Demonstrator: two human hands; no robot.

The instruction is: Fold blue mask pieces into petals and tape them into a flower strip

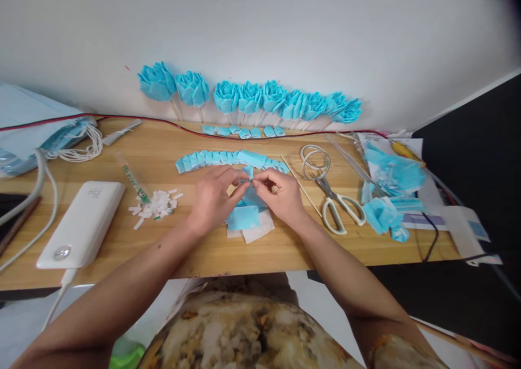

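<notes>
My left hand [217,194] and my right hand [279,194] meet over the middle of the table. Thumb and fingertips of both pinch a small blue fabric piece [249,171] between them. Just below lie flat blue fabric squares [243,217] and a white sheet [260,227], partly covered by the hands. Behind my fingers runs a row of folded blue pieces [207,158], with a longer blue strip [252,158] on top. A thin wooden stick [303,187] slants beside my right hand. Whatever else the fingertips hide, I cannot see.
Scissors [334,198] and wire rings [315,163] lie to the right, near blue scraps [386,214]. Several blue fabric flowers [226,96] on sticks lean on the wall. At left are white clippings [157,205], a power bank [83,222] and a cable [51,195].
</notes>
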